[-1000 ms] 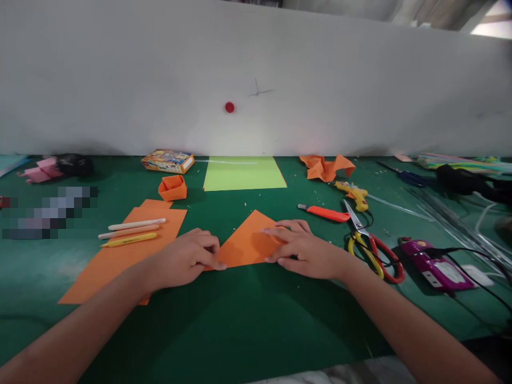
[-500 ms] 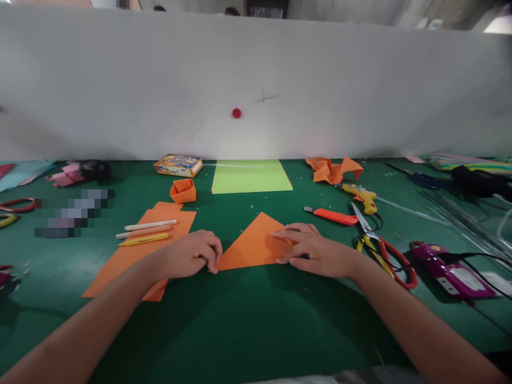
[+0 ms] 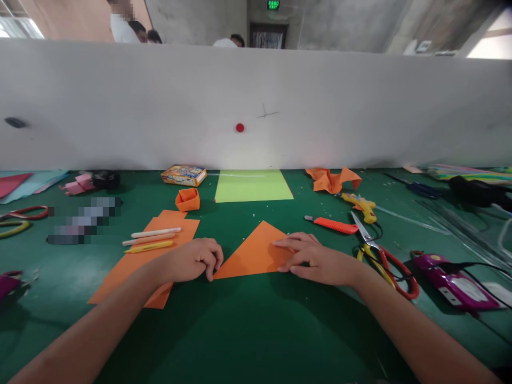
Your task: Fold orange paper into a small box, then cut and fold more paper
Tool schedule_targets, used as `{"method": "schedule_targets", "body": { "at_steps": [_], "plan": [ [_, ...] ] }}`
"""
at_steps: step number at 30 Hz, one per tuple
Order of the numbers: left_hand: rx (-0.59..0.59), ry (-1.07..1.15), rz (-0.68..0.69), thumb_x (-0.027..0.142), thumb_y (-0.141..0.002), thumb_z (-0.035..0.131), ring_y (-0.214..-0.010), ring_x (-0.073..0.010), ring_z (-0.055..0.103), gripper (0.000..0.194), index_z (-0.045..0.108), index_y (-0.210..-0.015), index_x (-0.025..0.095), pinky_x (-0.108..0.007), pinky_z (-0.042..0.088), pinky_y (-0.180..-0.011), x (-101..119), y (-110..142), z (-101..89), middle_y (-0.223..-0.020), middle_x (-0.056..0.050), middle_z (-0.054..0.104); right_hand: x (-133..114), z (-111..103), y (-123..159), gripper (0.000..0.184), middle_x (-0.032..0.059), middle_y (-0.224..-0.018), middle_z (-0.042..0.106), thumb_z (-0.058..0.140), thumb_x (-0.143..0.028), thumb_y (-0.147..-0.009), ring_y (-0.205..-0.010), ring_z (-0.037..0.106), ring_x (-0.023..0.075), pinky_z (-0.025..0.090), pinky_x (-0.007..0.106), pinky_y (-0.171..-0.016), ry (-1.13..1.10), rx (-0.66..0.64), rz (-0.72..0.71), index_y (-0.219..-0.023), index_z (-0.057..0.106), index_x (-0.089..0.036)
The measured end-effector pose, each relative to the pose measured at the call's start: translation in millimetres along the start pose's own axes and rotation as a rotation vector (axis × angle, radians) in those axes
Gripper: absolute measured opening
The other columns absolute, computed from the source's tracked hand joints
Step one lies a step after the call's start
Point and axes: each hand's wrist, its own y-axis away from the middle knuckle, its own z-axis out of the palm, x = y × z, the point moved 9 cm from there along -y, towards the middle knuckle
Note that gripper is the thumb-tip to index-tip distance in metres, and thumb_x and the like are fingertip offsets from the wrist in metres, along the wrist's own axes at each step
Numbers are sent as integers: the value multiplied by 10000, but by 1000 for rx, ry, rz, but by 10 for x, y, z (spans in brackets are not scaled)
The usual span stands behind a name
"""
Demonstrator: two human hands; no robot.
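A sheet of orange paper (image 3: 252, 255), folded into a triangle, lies flat on the green table in front of me. My left hand (image 3: 200, 260) is closed, its fingers curled and their tips at the paper's left corner. My right hand (image 3: 310, 257) lies with its fingers apart over the paper's right part, pressing it down and hiding that corner. Beside my left wrist, more orange sheets (image 3: 116, 277) lie stacked, with three pen-like sticks on top, one of them a yellow pen (image 3: 150, 246).
Scissors (image 3: 384, 261), a red utility knife (image 3: 334, 225) and a yellow glue gun (image 3: 362, 205) lie right of my hands. Farther right sits a purple device (image 3: 456, 280) with cables. Behind are a folded orange paper piece (image 3: 188, 199), a small box (image 3: 184, 175), green paper (image 3: 254, 186) and crumpled orange paper (image 3: 333, 180).
The camera view has tilted up, so more of the room shows above the white partition. My hands and the folded paper stay nearly as they were; the left fingertips have shifted slightly at the corner.
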Motion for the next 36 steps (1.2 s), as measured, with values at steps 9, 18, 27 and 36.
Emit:
{"method": "schedule_targets", "body": {
  "at_steps": [9, 18, 27, 36],
  "plan": [
    [98, -171, 122, -59, -510, 395, -781, -135, 584, 292, 567, -516, 177, -267, 450, -807, 66, 0, -1, -729, 21, 627, 31, 7, 2, 317, -97, -1638, 375, 517, -402, -999, -1512, 210, 341, 208, 608, -1206, -3, 7, 12, -1189, 770, -392],
    [293, -301, 263, 8, -845, 437, -969, -185, 617, 320, 679, -786, 209, -327, 475, -881, 381, -16, 94, -1052, -37, 695, 35, 13, -10, 299, -97, -1625, 398, 527, -367, -996, -1508, 221, 329, 210, 600, -1206, 37, 43, -2, -1165, 771, -405],
    [211, -414, 314, 85, -941, 486, -1082, -222, 582, 420, 747, -1157, 333, -393, 468, -968, 489, -75, 289, -1230, -28, 682, -173, 47, -52, 268, -16, -1621, 411, 579, -339, -982, -1485, 288, 328, 256, 588, -1178, 175, 143, -59, -1150, 779, -402],
    [172, -430, 267, 103, -952, 503, -1084, -231, 570, 440, 711, -1245, 356, -403, 475, -952, 492, -117, 308, -1231, -32, 665, -390, 237, -177, 329, 59, -1655, 357, 518, -406, -1031, -1466, 334, 367, 296, 617, -1119, 285, 169, -147, -1310, 691, -428]
  ]
}}
